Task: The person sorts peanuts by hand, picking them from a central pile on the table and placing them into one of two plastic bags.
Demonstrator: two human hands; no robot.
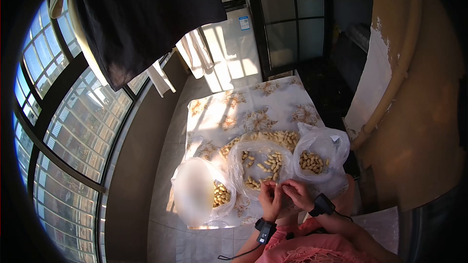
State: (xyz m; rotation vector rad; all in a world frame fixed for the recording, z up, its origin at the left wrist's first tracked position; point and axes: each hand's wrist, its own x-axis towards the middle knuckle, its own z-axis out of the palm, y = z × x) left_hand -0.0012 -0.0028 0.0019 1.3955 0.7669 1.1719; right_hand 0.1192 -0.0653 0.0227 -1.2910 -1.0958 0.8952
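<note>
My left hand [271,198] and my right hand [298,194] meet fingertip to fingertip at the near edge of the middle plastic bag [235,165]. Both have their fingers pinched together, and whatever lies between them is too small to make out. Peanuts [273,163] lie scattered inside that open bag. Another clear bag [336,141], to the right, holds a small heap of peanuts [311,163]. At the left, a bag holds yellowish peanuts [221,195], partly hidden by a pale, bright oval shape [194,192]. Behind the middle bag runs a long band of peanuts [282,139].
A floral cloth [268,97] covers the table. Dark clothing [151,14] hangs at the upper left, beside barred windows [83,122]. A white appliance [234,44] and a dark-framed door [292,19] stand beyond. On the right is a pipe [390,102] along the wall.
</note>
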